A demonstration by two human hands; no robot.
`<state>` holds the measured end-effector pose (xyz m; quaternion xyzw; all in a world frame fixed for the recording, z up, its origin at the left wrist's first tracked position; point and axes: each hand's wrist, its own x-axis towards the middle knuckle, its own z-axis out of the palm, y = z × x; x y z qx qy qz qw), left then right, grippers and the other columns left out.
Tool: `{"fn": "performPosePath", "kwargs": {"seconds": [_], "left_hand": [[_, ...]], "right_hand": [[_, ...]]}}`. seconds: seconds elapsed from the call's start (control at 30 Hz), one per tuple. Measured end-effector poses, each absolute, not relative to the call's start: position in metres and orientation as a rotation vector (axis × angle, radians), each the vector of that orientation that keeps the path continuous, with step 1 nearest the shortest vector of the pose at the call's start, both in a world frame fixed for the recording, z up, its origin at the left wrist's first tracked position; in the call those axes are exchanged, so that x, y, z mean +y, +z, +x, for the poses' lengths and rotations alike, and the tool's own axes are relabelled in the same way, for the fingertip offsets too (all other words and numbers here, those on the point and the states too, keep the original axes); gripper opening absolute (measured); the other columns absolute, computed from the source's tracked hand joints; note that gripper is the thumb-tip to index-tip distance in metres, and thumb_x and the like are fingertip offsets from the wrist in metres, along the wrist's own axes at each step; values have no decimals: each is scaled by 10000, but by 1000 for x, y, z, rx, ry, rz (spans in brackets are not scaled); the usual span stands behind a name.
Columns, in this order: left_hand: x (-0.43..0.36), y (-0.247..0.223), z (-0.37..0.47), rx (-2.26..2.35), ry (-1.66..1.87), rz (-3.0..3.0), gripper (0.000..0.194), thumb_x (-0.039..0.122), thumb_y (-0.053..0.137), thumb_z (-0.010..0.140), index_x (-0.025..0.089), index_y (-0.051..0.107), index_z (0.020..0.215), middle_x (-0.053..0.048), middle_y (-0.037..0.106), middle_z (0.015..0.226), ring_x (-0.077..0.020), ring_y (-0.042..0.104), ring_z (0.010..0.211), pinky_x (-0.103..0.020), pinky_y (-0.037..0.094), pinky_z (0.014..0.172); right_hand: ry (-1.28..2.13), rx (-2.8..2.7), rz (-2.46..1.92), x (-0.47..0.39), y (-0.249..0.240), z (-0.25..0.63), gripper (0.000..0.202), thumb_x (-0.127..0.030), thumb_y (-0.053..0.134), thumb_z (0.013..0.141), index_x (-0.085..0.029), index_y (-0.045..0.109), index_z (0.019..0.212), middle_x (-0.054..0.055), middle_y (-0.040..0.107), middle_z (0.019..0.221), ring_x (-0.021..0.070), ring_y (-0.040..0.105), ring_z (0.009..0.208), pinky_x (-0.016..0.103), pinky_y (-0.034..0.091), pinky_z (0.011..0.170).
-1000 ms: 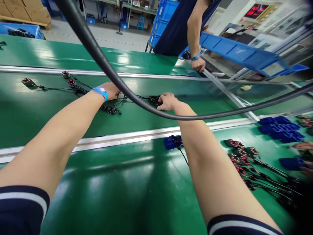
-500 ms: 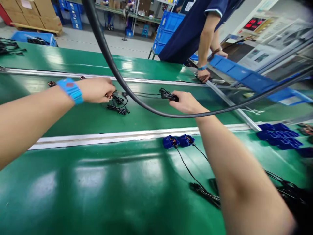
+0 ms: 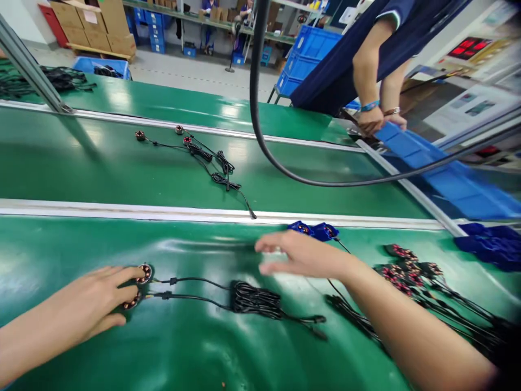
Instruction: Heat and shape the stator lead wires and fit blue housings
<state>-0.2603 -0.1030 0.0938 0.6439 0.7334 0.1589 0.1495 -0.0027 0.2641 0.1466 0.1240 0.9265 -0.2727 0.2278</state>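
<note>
Two round copper-wound parts (image 3: 144, 273) lie on the near green mat at the left, with the fingertips of my left hand (image 3: 100, 296) resting on them. Their black leads run right to a bundled cable (image 3: 255, 300). Above and right of that bundle, my right hand (image 3: 303, 252) hovers with thumb and fingers apart and nothing between them. Just behind it stand two blue housings (image 3: 324, 231), partly covered by the hand. More copper-wound parts with red (image 3: 411, 269) lie beyond my right forearm.
Similar wound parts with cables (image 3: 222, 179) lie on the middle belt. A thick black cable (image 3: 260, 130) hangs across the view. Metal rails (image 3: 122, 209) border the belt. Across it, a person's hands (image 3: 372, 120) hold a blue tray (image 3: 443, 168).
Both hands have come from the middle belt to the near mat, where two wound parts and their bundle now lie. My right hand has let go of the cable. The camera view has shifted.
</note>
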Motion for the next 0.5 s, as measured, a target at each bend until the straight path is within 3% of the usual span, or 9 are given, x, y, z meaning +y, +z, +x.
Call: {"fn": "performPosePath", "kwargs": {"seconds": [0.13,0.23,0.33,0.5], "left_hand": [[-100,90,-266,2131,620,2023,270,577,637,942,337,742,1008,-5,724,1194,-236,736,968,-332,621,781],[-94,71,-268,2311,951,1878,275,548,607,977,297,719,985,-4,735,1073,-190,719,929,-279,589,814],[-88,48,-267,2333,1089,1748,250,523,634,971,287,708,1003,7,734,1039,-166,711,944,-233,564,849],[-85,30,-270,2301,1127,1573,270,530,627,974,290,700,1075,12,733,1065,-154,713,939,-193,562,818]], "right_hand": [[-617,3048,623,300,127,-105,240,-359,619,982,-214,665,1168,50,720,1216,205,680,1073,293,491,939],[-482,3116,829,324,109,-192,350,-291,520,1037,-204,556,1373,82,646,1374,214,606,1254,307,452,1043],[-341,3070,1002,339,92,-256,477,-328,505,1039,-141,458,1475,163,632,1372,292,585,1279,404,446,1068],[-139,2983,1105,350,77,-293,359,-305,550,984,-115,624,1280,212,625,1330,351,558,1283,461,435,1067]]}}
